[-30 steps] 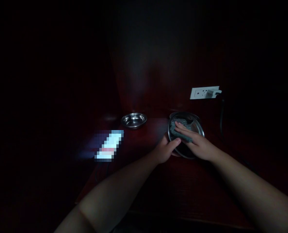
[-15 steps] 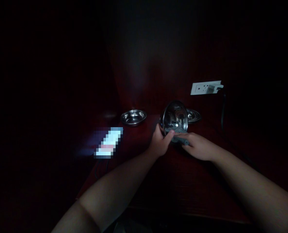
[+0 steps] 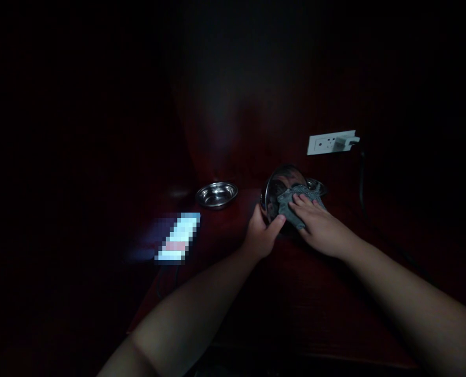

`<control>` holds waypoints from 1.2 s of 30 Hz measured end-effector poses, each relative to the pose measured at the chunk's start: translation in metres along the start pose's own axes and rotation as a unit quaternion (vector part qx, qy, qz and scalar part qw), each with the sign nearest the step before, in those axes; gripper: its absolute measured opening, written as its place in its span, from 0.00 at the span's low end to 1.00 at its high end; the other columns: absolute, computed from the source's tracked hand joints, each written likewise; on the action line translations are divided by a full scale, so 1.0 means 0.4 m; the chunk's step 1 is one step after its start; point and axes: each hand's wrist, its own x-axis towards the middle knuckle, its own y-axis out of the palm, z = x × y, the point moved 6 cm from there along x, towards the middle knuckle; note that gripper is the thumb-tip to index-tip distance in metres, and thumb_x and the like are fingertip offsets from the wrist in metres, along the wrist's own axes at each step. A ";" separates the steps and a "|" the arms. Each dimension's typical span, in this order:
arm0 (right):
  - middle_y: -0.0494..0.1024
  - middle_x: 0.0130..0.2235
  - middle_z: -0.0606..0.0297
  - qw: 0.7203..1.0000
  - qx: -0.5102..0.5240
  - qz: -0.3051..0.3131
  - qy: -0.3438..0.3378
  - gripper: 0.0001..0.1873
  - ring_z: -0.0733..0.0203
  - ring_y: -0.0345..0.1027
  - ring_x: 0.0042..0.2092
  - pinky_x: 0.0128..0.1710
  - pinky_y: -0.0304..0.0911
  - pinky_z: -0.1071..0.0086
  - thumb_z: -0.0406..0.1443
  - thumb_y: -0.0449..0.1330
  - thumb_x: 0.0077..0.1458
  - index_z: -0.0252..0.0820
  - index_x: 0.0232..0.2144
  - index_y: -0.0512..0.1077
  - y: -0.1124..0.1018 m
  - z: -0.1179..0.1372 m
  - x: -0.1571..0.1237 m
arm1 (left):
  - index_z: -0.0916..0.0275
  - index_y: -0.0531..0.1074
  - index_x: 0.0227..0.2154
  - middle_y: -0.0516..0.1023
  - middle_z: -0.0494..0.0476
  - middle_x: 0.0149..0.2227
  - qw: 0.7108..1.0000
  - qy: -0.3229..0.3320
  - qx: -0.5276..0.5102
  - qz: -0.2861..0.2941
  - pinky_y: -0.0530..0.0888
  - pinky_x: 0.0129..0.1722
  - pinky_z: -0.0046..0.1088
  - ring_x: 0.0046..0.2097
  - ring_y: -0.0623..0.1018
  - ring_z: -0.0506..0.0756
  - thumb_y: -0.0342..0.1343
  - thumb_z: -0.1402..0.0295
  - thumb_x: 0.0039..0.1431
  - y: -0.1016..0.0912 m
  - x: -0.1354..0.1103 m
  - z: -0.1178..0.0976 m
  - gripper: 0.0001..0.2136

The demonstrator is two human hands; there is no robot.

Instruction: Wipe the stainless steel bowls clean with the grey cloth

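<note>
A shiny steel bowl is tipped on its side, its opening facing me. My left hand is closed on its lower left rim, thumb over the front edge. Across the right part of the bowl lies a grey-green cloth. My right hand presses that cloth against the bowl, with the fingers laid along it. Part of the bowl's lower right side is hidden by cloth and hand. Behind it, another steel dish is partly covered from view.
A shallow steel dish rests on the dark red table to the left. A lit phone with a blurred screen stands near the table's left edge. On the back wall is a white socket with a plug and hanging cable.
My right hand has moved up from the bowl's bottom rim to its right side, spreading the cloth over it. My left hand keeps its grip on the bowl, which has turned slightly.
</note>
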 end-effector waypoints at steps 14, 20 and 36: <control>0.41 0.67 0.55 0.988 0.125 -0.050 -0.070 0.34 0.50 0.34 0.67 0.64 0.42 0.48 0.30 0.48 0.56 0.36 0.64 0.48 -0.039 0.039 0.002 | 0.61 0.61 0.56 0.71 0.60 0.54 0.995 -0.054 -0.040 0.072 0.64 0.57 0.40 0.55 0.70 0.59 0.52 0.64 0.57 0.028 -0.022 0.030 0.23; 0.51 0.66 0.62 0.966 0.197 0.031 -0.166 0.30 0.54 0.42 0.66 0.64 0.46 0.51 0.29 0.49 0.57 0.44 0.62 0.56 -0.035 0.100 -0.013 | 0.63 0.62 0.54 0.70 0.62 0.55 0.998 -0.041 -0.014 0.045 0.64 0.57 0.39 0.56 0.69 0.59 0.51 0.62 0.58 0.011 -0.017 0.039 0.22; 0.70 0.57 0.64 0.964 0.210 0.068 -0.148 0.25 0.56 0.63 0.57 0.58 0.59 0.57 0.32 0.51 0.57 0.47 0.57 0.64 -0.049 0.112 -0.009 | 0.62 0.63 0.49 0.73 0.59 0.48 0.997 0.017 0.056 -0.054 0.67 0.50 0.32 0.47 0.73 0.56 0.52 0.63 0.57 -0.033 0.002 0.013 0.18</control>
